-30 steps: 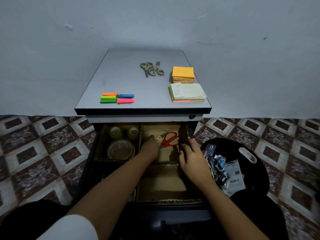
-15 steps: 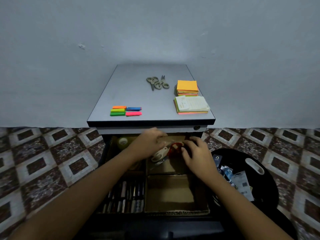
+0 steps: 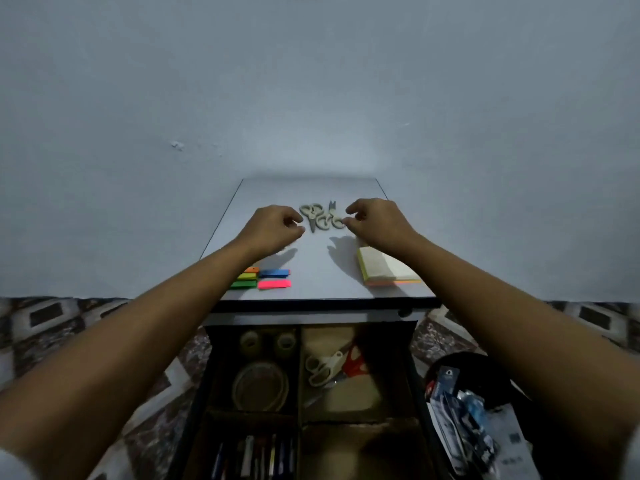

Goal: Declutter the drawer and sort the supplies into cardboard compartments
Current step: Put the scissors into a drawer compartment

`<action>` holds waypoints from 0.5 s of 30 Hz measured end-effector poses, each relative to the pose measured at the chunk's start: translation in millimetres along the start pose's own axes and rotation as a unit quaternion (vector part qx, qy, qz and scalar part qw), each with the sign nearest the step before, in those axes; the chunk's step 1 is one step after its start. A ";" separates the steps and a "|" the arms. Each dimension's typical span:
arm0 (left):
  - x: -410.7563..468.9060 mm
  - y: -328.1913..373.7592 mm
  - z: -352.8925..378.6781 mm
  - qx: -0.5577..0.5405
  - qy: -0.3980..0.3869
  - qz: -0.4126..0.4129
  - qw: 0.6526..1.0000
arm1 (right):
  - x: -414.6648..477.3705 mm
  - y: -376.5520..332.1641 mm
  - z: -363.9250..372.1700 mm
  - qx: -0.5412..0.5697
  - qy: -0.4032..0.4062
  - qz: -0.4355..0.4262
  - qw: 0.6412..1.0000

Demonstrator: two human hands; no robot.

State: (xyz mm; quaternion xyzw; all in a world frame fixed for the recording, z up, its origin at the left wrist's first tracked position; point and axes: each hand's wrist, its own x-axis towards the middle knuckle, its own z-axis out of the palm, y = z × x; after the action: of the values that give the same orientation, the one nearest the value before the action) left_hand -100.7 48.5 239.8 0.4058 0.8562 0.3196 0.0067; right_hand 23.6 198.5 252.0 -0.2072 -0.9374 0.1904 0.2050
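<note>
**Grip state.** My left grip [image 3: 273, 230] has its fingers curled in and holds nothing. My right grip [image 3: 375, 220] has its fingers bent but apart and also holds nothing. One fingertip sits at a handle ring, but I cannot confirm contact.

**Between the grips.** Both hover over the desk [image 3: 311, 261], one on each side of the grey scissors [image 3: 322, 220]. There are two pairs, lying side by side. I judge this flanking position to be the approach for gathering both pairs in one lift.

**Under the wrists, toward me.**
- Below my left wrist are the sticky flags [image 3: 274, 284]. Five are visible, laid out by colour, and my forearm covers part of the set.
- Below my right wrist is one visible note pad stack [image 3: 384, 270].

Both appear to be parked on the desk, awaiting sorting.

**Below both grips.** The open drawer [image 3: 414, 358] holds four cardboard compartments [image 3: 363, 441].
- Far left: three tape rolls [image 3: 260, 386].
- Far right: one pair of white-handled scissors [image 3: 322, 367] and one pair of red-handled scissors [image 3: 355, 363]. This is the likely destination for the grey pairs.
- Near left: pens [image 3: 256, 455], too blurred to count.
</note>
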 end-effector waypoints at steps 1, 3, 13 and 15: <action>10.9 -1.9 0.2 -0.002 -0.001 -0.013 1.000 | 12.4 -0.4 0.1 -0.015 -0.009 -0.002 1.000; 28.1 -5.8 3.8 -0.013 -0.004 -0.036 0.999 | 32.4 1.0 3.4 -0.049 -0.032 -0.002 0.998; 115.2 -43.1 48.9 -0.008 -0.032 -0.124 0.992 | 117.8 17.4 51.4 -0.217 -0.111 0.068 0.968; 125.5 -49.0 59.8 -0.014 -0.030 -0.134 0.990 | 128.5 20.6 61.3 -0.239 -0.123 0.074 0.960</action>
State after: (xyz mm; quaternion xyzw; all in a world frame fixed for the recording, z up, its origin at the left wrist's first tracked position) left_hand -202.5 145.8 196.2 0.2964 0.8977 0.3159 0.0809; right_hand -105.0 259.1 230.4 -0.2936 -0.9558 -0.0002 0.0178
